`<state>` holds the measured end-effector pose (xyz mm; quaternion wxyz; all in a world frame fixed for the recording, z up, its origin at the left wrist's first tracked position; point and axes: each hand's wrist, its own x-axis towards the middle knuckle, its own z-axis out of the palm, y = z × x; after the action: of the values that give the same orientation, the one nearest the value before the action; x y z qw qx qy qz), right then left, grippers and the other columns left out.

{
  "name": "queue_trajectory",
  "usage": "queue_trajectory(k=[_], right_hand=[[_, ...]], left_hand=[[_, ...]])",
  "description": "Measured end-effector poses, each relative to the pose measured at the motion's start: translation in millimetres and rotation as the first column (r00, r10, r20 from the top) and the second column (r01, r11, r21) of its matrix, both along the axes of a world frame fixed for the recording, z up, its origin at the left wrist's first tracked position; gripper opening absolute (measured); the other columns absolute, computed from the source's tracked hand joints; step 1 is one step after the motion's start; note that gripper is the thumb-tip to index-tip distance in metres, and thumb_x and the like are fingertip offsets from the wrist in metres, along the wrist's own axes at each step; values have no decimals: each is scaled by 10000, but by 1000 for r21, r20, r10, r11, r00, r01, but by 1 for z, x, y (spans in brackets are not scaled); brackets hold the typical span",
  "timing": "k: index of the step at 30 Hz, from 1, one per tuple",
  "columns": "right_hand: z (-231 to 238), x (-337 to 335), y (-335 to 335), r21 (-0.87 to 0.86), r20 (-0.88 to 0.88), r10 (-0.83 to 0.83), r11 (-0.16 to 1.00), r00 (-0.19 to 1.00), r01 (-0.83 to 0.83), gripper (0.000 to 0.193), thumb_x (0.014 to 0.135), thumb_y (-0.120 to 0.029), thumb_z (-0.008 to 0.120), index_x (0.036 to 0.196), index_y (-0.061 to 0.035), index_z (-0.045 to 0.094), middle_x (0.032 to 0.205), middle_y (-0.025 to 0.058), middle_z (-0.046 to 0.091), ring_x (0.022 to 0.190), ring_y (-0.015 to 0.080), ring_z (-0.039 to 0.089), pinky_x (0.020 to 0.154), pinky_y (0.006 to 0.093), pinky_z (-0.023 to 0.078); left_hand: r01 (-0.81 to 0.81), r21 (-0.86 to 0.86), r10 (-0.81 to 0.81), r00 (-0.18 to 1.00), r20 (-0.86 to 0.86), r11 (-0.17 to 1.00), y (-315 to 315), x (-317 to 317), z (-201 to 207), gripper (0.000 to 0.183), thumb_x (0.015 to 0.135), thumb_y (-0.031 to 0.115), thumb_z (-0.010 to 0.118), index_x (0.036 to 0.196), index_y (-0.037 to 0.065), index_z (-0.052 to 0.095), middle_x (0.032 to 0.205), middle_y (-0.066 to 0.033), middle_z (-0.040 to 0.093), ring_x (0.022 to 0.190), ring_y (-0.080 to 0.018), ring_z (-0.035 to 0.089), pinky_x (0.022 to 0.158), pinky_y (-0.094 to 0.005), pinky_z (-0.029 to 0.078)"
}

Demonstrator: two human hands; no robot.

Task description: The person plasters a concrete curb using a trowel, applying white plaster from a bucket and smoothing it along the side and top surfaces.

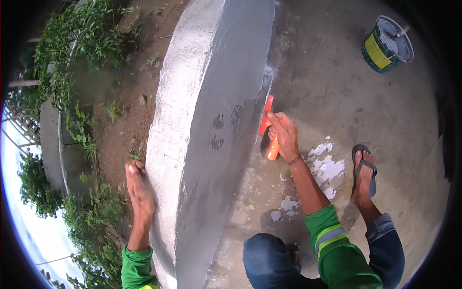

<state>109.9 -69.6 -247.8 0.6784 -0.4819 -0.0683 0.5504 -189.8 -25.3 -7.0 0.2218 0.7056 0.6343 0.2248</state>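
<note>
My right hand (285, 135) is closed round the orange handle of a scraper (266, 115) with a long red head. The scraper's head meets the lower edge of the grey wall face (226, 111), where the wall joins the floor. Darker, damp-looking patches mark the grey coating beside it. On the far left side of the low wall, my left hand (139, 190) lies along the outer edge of its rough white top (175, 103). The fingers there are stretched out and slightly bent at the tips, with nothing visible in them.
A dark green bucket (380, 53) with a yellow label stands at the upper right, holding pale paste and a tool handle. White splatters (328, 168) lie on the concrete floor near my sandalled foot (364, 168). Soil and green plants (91, 231) border the wall's left side.
</note>
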Motion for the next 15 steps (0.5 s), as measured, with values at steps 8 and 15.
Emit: queue_trajectory(k=[8, 15], right_hand=[[-73, 37, 96, -69, -347, 32, 996, 937, -60, 267, 859, -343, 745, 886, -135, 580, 543, -74, 312, 450, 63, 324, 426, 234, 313], [-61, 39, 99, -75, -266, 150, 982, 952, -175, 289, 836, -315, 763, 809, -122, 551, 549, -68, 343, 447, 66, 344, 431, 251, 327]], left_hand=[[-1, 37, 4, 997, -77, 999, 0, -11, -4, 466, 1047, 443, 171, 873, 54, 360, 836, -30, 327, 782, -155, 301, 775, -283, 289], [-52, 2, 52, 998, -28, 999, 2, -13, -5, 492, 1049, 464, 159, 885, 68, 400, 840, -22, 342, 784, -150, 308, 777, -277, 290]])
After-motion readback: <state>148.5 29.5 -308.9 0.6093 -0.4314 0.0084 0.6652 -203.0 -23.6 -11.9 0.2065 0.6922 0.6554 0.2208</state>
